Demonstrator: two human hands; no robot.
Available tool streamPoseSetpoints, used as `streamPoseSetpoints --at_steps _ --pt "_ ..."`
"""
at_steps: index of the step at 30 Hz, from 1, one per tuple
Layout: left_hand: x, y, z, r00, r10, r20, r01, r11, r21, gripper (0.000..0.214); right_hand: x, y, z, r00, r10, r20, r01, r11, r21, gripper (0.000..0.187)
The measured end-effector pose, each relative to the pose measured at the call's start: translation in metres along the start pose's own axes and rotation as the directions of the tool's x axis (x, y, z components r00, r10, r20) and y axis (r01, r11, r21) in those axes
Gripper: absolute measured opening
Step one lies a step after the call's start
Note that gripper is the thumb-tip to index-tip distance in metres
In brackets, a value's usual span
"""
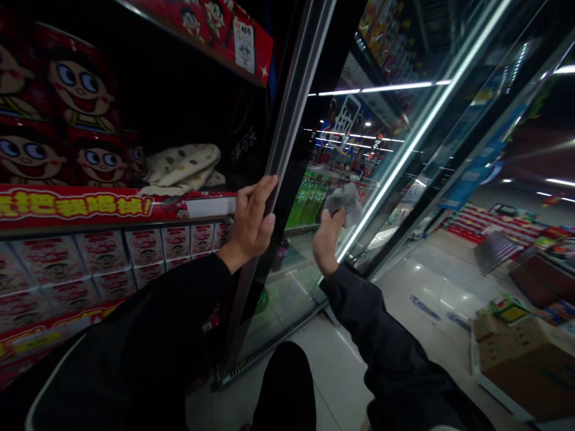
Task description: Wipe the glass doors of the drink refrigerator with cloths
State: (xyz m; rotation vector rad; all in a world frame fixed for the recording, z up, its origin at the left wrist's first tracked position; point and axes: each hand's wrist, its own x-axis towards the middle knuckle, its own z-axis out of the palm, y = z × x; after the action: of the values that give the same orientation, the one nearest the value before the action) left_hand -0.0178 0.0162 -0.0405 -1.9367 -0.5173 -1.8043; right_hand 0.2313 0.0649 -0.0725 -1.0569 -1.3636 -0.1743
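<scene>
My left hand (252,226) rests against the metal edge strip (300,90) at the left of the glass fridge door (294,287). Its fingers are stretched out and hold nothing. A crumpled grey cloth (348,202) is in my right hand (327,239), which is closed on it at the glass, beside the bright light strip (415,129). Part of that grip is hidden behind the hand. On the shelf to the left, near my left hand, lies a bunched pale cloth with dark spots (186,164).
Red cartoon-face packs (85,90) and small boxes (144,242) fill shelves on the left. Green bottles (309,194) show through or in the glass. My knee (285,383) is below, above the tiled floor (336,359). Cardboard boxes (521,353) stand at the right.
</scene>
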Motion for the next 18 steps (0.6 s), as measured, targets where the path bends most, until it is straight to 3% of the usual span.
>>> streamPoseSetpoints --at_steps 2,5,7,9,13,15,18 --pt "-0.001 0.0 0.0 1.0 -0.024 0.017 0.024 1.0 0.009 0.069 -0.041 -0.028 0.014 0.995 -0.09 0.051 0.092 0.996 -0.024 0.07" --pt "-0.003 -0.002 -0.001 0.998 -0.042 0.048 0.04 0.998 0.038 0.072 -0.086 -0.061 0.024 0.906 -0.375 0.198 0.399 0.912 -0.096 0.064" --pt "-0.004 -0.004 -0.002 0.997 -0.047 0.059 0.044 0.998 0.047 0.074 -0.098 -0.066 0.026 0.852 -0.462 0.245 0.501 0.856 -0.13 0.063" --pt "-0.004 -0.005 -0.002 0.997 -0.045 0.061 0.042 0.998 0.049 0.075 -0.098 -0.055 0.025 0.815 -0.515 0.265 0.56 0.818 -0.131 0.059" --pt "-0.004 -0.005 -0.002 0.996 -0.06 0.059 0.057 0.997 0.057 0.074 -0.083 -0.003 0.023 0.738 -0.602 0.305 0.645 0.762 -0.056 0.045" --pt "-0.004 -0.003 -0.002 0.995 -0.083 0.059 0.079 0.995 0.061 0.074 -0.073 0.025 0.02 0.779 -0.556 0.288 0.596 0.8 -0.066 0.042" --pt "-0.004 -0.002 -0.002 0.994 -0.089 0.066 0.085 0.994 0.067 0.076 -0.053 0.061 0.01 0.891 -0.415 0.185 0.438 0.893 -0.106 0.044"
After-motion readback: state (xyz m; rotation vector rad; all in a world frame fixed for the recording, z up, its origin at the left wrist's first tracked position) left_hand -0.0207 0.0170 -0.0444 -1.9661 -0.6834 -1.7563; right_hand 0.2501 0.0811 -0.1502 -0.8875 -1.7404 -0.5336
